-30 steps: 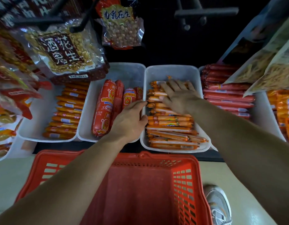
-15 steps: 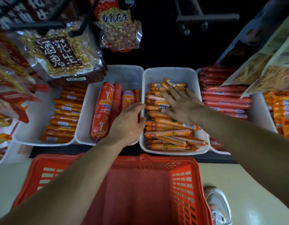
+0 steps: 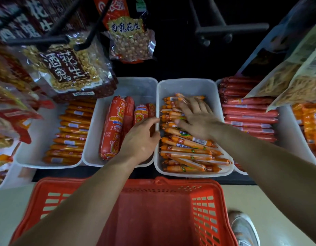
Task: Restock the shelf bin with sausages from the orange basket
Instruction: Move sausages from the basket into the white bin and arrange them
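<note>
The right hand (image 3: 198, 121) is pressing flat on the sausages (image 3: 185, 150) piled in the shelf bin (image 3: 189, 82); the left hand (image 3: 141, 139) is gripping its rim. The orange basket (image 3: 207, 201) is showing none (only tidying seems left).

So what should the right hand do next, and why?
Probably sweep the right hand toward the near end to square up the sausages: it lies flat on the pile, the near ones sit crooked, and the left hand grips the bin rim.
</note>
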{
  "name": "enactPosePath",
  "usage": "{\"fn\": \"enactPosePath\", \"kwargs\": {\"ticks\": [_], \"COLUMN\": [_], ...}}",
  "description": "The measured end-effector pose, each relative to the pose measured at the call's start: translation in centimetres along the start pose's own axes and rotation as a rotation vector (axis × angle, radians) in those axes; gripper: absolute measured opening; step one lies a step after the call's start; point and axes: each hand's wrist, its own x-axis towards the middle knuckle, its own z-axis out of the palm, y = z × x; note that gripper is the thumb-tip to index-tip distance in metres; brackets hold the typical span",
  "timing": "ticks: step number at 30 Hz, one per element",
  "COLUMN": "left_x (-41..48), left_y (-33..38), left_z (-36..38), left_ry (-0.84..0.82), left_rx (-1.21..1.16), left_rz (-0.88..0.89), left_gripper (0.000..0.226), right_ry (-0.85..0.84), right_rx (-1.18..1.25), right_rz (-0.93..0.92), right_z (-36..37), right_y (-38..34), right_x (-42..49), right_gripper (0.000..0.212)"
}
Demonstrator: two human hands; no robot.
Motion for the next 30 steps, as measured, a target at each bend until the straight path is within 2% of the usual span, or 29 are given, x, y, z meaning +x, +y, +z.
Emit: {"fn": "enactPosePath", "kwargs": {"ticks": [2,6,8,10,11,13,15,18,21,24,26,28,30], "left_x": [-0.1,-0.1,0.0,0.1,-0.1,-0.2,-0.3,0.0,0.2,0.5,1.2,2.6,4.6], "left_y": [-0.1,0.0,0.0,-0.1,-0.2,-0.3,-0.2,-0.1,0.2,1.4,2.9,4.2,4.9], "left_z": [0.1,-0.1,-0.2,-0.1,-0.1,0.0,-0.1,-0.3,-0.2,0.0,0.5,1.7,3.8], "left_ry": [-0.001,-0.005,0.0,-0.006,-0.007,-0.003,-0.004,-0.002,0.009,0.077,0.085,0.058,0.023], "left_rx": [0.011,0.0,-0.011,-0.026,-0.022,-0.007,-0.014,-0.042,-0.048,-0.077,-0.124,-0.146,-0.117], "left_rz": [0.005,-0.015,-0.019,-0.023,-0.021,-0.007,-0.006,-0.034,-0.038,-0.016,-0.011,-0.014,-0.064], "left_gripper": [0.044,0.042,0.04,0.04,0.04,0.042,0.041,0.038,0.037,0.04,0.043,0.047,0.058], "right_ry": [-0.054,-0.083,-0.003,0.16,0.18,0.056,-0.025,0.016,0.002,-0.058,0.007,0.176,0.245], "right_rx": [0.054,0.019,0.08,0.116,0.114,0.155,0.162,0.137,-0.036,-0.116,-0.189,-0.244,-0.237], "right_rz": [0.046,-0.145,-0.174,-0.094,-0.024,0.106,0.105,0.009,-0.075,-0.01,-0.022,-0.05,-0.019], "right_z": [-0.5,-0.5,-0.6,-0.9,-0.9,-0.6,0.0,-0.1,0.1,-0.3,-0.9,-1.6,-1.8], "right_y": [-0.1,-2.4,-2.6,-1.9,-1.4,-1.0,-1.0,-0.6,-0.1,-0.6,-0.7,-0.1,1.0], "right_x": [0.6,-1.3,-1.4,-1.1,-0.8,-0.3,0.1,0.0,-1.0,-1.1,-1.0,-1.6,-2.7], "right_gripper": [0.085,0.087,0.076,0.064,0.068,0.08,0.081,0.074,0.069,0.067,0.064,0.06,0.068]}}
